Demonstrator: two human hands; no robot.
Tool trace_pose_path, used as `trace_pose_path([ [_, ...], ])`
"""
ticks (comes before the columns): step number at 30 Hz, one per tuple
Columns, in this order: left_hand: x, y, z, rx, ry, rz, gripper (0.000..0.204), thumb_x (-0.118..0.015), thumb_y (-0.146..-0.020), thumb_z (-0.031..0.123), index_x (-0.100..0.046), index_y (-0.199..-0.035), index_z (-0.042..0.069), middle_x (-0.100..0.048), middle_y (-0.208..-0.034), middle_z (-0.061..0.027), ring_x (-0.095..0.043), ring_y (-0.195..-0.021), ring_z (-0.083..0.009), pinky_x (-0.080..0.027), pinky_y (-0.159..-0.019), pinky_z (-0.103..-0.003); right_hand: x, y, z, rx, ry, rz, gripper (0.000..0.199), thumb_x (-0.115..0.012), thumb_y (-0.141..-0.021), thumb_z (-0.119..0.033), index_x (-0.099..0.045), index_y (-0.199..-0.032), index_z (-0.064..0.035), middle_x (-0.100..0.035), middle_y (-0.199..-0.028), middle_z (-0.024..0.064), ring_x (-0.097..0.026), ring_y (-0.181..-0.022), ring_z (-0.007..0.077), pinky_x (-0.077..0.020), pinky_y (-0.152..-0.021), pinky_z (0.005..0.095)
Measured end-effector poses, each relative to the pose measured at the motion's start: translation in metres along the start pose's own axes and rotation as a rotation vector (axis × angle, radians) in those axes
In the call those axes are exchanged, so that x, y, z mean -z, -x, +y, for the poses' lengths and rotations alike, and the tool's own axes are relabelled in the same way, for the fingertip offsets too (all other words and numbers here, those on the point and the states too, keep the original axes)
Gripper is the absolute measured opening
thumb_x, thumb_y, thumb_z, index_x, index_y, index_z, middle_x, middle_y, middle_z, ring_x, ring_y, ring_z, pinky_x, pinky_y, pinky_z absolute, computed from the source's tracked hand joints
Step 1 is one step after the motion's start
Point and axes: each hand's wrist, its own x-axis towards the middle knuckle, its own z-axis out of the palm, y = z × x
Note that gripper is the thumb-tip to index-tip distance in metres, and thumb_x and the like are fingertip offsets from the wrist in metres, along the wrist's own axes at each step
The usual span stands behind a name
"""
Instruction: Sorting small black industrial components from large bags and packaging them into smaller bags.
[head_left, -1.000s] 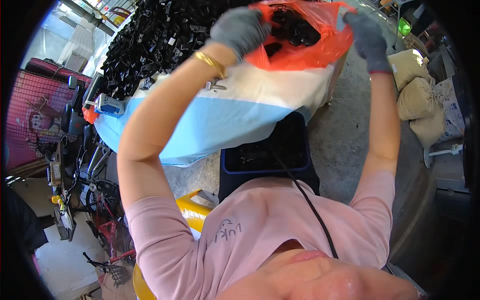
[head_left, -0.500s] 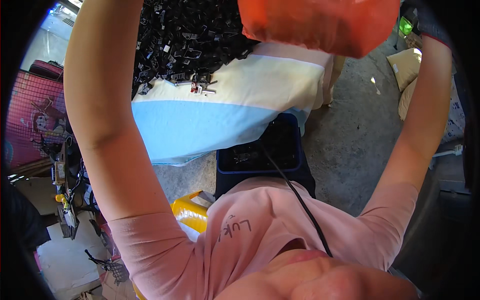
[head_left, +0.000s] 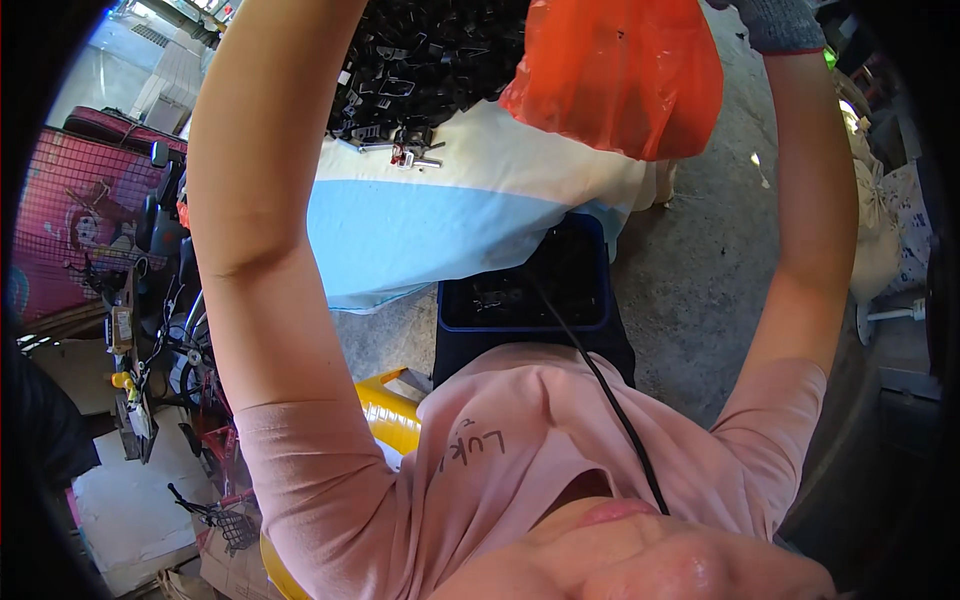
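Observation:
A red plastic bag (head_left: 620, 85) hangs at the top, above the right end of a cloth-covered table (head_left: 430, 235). My right hand (head_left: 785, 25), in a grey knit glove, is raised to the right of the bag; the upper edge cuts off its fingers. Reaching up on the left, my left forearm leaves the picture, so that hand is out of view. A heap of small black parts (head_left: 440, 60) lies on the table beside the bag. At the heap's near edge is a small red and silver metal piece (head_left: 412, 157).
A dark blue-rimmed bin (head_left: 525, 328) with black parts inside sits at my lap. A black cord (head_left: 590, 375) runs across my front. Yellow plastic (head_left: 388, 415) stands at my left. Sacks (head_left: 875, 225) lie on the right; cardboard (head_left: 130, 500) and a pink mesh panel (head_left: 90, 220) are left.
The red bag has dropped lower into view and hangs longer. My right forearm has swung inward, bringing more of the gloved hand into sight. My left arm has shifted rightward.

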Motion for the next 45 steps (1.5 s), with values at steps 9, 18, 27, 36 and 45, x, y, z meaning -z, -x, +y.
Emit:
trace_pose_path([
  [9,-0.039,0.049,-0.029,-0.097,-0.972,0.563,0.018,-0.064,-0.075,0.022,-0.064,-0.08,0.005,-0.06,-0.067,-0.0125,-0.058,-0.062,-0.0248,-0.047,-0.057,-0.033,-0.043,0.016,-0.008,-0.363,-0.064,0.094,0.02,-0.048,-0.088,-0.019,-0.058,-0.096,-0.0046,-0.059,-0.073,0.0049,-0.057,-0.067,0.012,-0.0452,-0.061,0.0248],
  [18,-0.069,0.091,-0.027,-0.691,-1.163,0.212,0.044,-0.063,-0.067,0.005,-0.055,-0.11,0.006,-0.055,-0.1,-0.0115,-0.057,-0.085,-0.0251,-0.05,-0.07,-0.032,0.001,0.023,0.023,-0.052,-0.332,-0.616,0.017,-0.06,-0.078,-0.009,-0.058,-0.092,-0.0007,-0.06,-0.089,0.006,-0.056,-0.079,0.0134,-0.0443,-0.073,0.0217],
  [27,-0.072,0.077,-0.07,-0.109,0.104,0.231,0.051,-0.06,-0.077,0.002,-0.039,-0.122,0.002,-0.05,-0.113,-0.0061,-0.048,-0.104,-0.0144,-0.04,-0.088,-0.027,-0.003,0.022,0.059,0.91,0.767,-0.078,0.011,-0.064,-0.069,-0.009,-0.06,-0.078,-0.0056,-0.06,-0.077,0.0083,-0.058,-0.076,0.0205,-0.0455,-0.067,0.0286],
  [36,-0.055,0.08,-0.068,0.341,1.06,0.003,0.027,-0.054,-0.086,0.011,-0.053,-0.111,0.002,-0.057,-0.105,-0.0043,-0.053,-0.097,-0.0115,-0.042,-0.087,-0.025,-0.02,0.027,0.077,1.101,0.748,0.199,0.006,-0.06,-0.065,-0.008,-0.059,-0.07,-0.0117,-0.057,-0.079,0.0034,-0.056,-0.074,0.0223,-0.0449,-0.064,0.0317],
  [45,-0.031,0.084,-0.116,0.361,-0.256,0.295,0.015,-0.063,-0.079,0.012,-0.06,-0.09,0.001,-0.061,-0.081,-0.0053,-0.054,-0.075,-0.0084,-0.046,-0.067,-0.022,0.004,0.025,0.136,1.155,0.569,0.034,0.024,-0.054,-0.081,-0.011,-0.057,-0.105,-0.008,-0.061,-0.097,0.0095,-0.06,-0.085,0.0236,-0.0466,-0.072,0.0325],
])
